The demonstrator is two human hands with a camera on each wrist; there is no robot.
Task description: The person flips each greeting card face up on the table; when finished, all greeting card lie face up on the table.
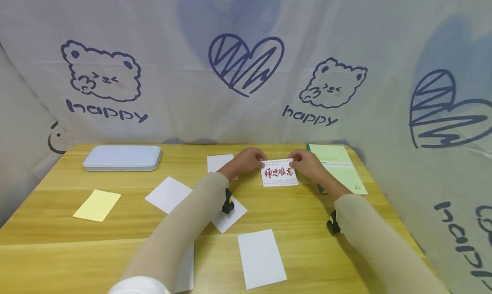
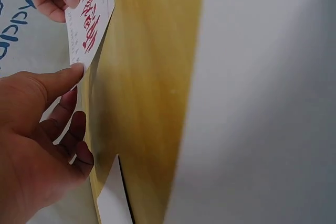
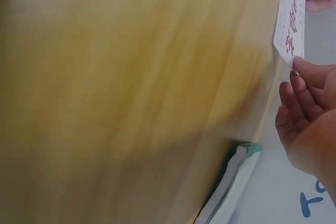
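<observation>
A white card [image 1: 279, 179] with large red Chinese characters and small print faces the head camera near the back of the table. My left hand [image 1: 248, 161] pinches its upper left corner between thumb and forefinger. At the upper right corner, my right hand [image 1: 307, 162] pinches it the same way. In the left wrist view the card [image 2: 90, 22] slants up from the wood, the left thumb [image 2: 68, 77] lying on its printed face. The right wrist view shows the card [image 3: 291, 22] with its lower edge close to the table and the right thumb on its corner.
Several blank white cards lie around, one at the front [image 1: 262, 259] and others partly under my left arm. A yellow sticky-note pad [image 1: 97, 205] and a pale pencil case [image 1: 122, 158] are on the left. A green notebook [image 1: 340, 168] lies at the back right, beside my right forearm.
</observation>
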